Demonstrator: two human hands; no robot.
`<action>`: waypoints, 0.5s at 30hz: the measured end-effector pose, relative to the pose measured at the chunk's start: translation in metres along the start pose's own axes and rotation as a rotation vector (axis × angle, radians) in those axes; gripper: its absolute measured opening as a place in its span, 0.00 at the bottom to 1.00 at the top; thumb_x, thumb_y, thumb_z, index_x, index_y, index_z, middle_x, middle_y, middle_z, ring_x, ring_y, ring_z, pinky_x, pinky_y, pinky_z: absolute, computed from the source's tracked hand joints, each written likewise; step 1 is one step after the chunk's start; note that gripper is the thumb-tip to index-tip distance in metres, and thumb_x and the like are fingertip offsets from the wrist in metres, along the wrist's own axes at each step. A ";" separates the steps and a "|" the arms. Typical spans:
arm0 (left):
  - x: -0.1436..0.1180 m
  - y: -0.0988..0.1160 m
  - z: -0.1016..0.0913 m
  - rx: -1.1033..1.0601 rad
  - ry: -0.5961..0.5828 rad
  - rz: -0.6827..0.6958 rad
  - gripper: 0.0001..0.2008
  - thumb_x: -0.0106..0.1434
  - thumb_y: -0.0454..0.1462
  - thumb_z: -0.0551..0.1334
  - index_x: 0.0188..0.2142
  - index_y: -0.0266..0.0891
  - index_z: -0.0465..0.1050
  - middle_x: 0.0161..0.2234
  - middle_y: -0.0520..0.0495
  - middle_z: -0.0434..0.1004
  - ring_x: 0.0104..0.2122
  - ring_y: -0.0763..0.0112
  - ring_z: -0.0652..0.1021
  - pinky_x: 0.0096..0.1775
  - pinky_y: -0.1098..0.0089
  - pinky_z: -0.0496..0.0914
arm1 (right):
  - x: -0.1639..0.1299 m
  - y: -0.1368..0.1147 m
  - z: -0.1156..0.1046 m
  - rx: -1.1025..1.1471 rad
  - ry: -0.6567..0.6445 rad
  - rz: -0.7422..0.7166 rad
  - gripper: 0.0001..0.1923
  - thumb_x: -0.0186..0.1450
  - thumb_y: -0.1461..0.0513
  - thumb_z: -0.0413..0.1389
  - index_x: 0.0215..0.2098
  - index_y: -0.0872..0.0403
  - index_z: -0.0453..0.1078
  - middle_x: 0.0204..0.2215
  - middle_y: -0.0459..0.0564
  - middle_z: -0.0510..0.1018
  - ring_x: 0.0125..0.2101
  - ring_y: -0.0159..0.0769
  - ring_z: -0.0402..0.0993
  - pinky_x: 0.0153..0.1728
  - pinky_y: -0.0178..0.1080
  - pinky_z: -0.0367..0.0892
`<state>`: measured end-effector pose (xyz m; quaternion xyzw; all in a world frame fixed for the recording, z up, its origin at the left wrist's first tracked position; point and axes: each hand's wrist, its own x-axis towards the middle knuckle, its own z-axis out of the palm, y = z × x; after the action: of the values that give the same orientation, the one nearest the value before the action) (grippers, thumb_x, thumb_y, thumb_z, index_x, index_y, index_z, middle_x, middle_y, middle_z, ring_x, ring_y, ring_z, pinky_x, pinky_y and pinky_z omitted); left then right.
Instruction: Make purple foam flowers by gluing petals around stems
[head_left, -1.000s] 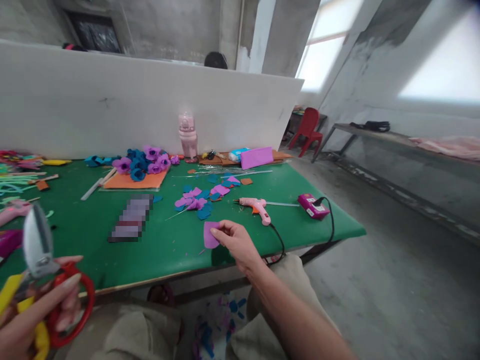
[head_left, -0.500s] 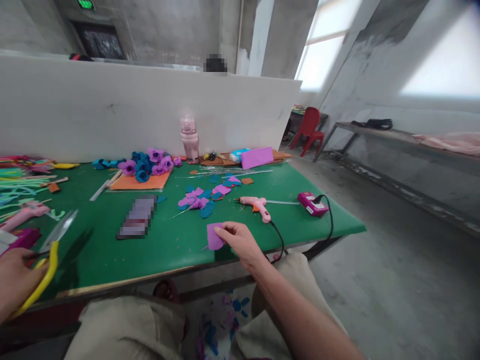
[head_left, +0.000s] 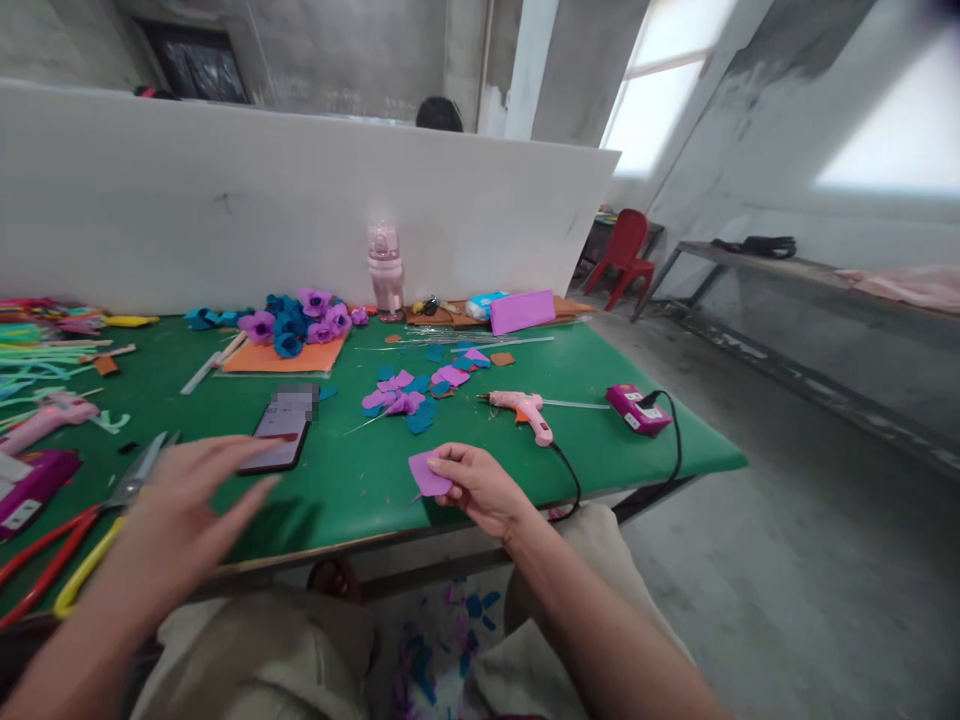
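My right hand pinches a small piece of purple paper over the table's front edge. Fingers apart and slightly blurred, my left hand holds nothing and hovers left of the phone. Beneath and left of that hand lie yellow-handled scissors and a red-handled cutting tool, their blades partly overlapping. Beyond my right hand, a loose pile of purple and blue cut petals rests on the green table. To the right of the pile sits a pink glue gun.
Purple and blue paper flowers lie on an orange sheet. A pink bottle stands against the white board. The glue gun's cord hangs off the front edge near a purple power socket. Coloured stems crowd the left.
My left hand has let go of the yellow-handled scissors, now lying on the table, and has moved right with fingers spread. The purple piece has tilted in my right hand.
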<state>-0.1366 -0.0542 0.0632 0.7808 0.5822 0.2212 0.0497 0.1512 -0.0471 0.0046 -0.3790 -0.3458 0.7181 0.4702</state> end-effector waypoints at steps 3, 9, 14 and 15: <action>0.024 0.072 0.029 -0.223 -0.155 0.328 0.17 0.61 0.39 0.56 0.50 0.46 0.68 0.50 0.48 0.68 0.51 0.65 0.66 0.53 0.65 0.60 | 0.001 0.001 -0.001 0.111 -0.049 0.070 0.16 0.48 0.57 0.66 0.30 0.56 0.69 0.15 0.36 0.65 0.14 0.18 0.52 0.20 0.27 0.60; 0.041 0.102 0.082 -0.644 -0.137 0.106 0.08 0.60 0.38 0.58 0.31 0.40 0.75 0.32 0.48 0.75 0.35 0.69 0.73 0.40 0.69 0.67 | 0.006 -0.001 -0.013 0.145 0.016 0.019 0.17 0.54 0.51 0.62 0.34 0.55 0.70 0.18 0.38 0.67 0.15 0.20 0.56 0.22 0.29 0.63; 0.040 0.104 0.103 -1.169 -0.228 -0.455 0.13 0.52 0.44 0.65 0.29 0.35 0.71 0.20 0.55 0.68 0.18 0.78 0.66 0.23 0.76 0.61 | 0.008 0.001 -0.013 0.018 0.077 -0.166 0.17 0.56 0.51 0.59 0.36 0.55 0.74 0.33 0.48 0.76 0.30 0.28 0.70 0.33 0.31 0.64; 0.040 0.107 0.106 -1.207 -0.228 -0.481 0.14 0.51 0.44 0.65 0.29 0.35 0.71 0.21 0.55 0.68 0.18 0.79 0.66 0.23 0.76 0.61 | 0.008 0.003 -0.011 0.004 0.074 -0.182 0.15 0.55 0.53 0.61 0.36 0.55 0.74 0.33 0.48 0.77 0.31 0.29 0.70 0.35 0.31 0.64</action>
<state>0.0100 -0.0320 0.0158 0.4826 0.5053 0.4074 0.5881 0.1568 -0.0388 -0.0051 -0.3714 -0.3596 0.6585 0.5469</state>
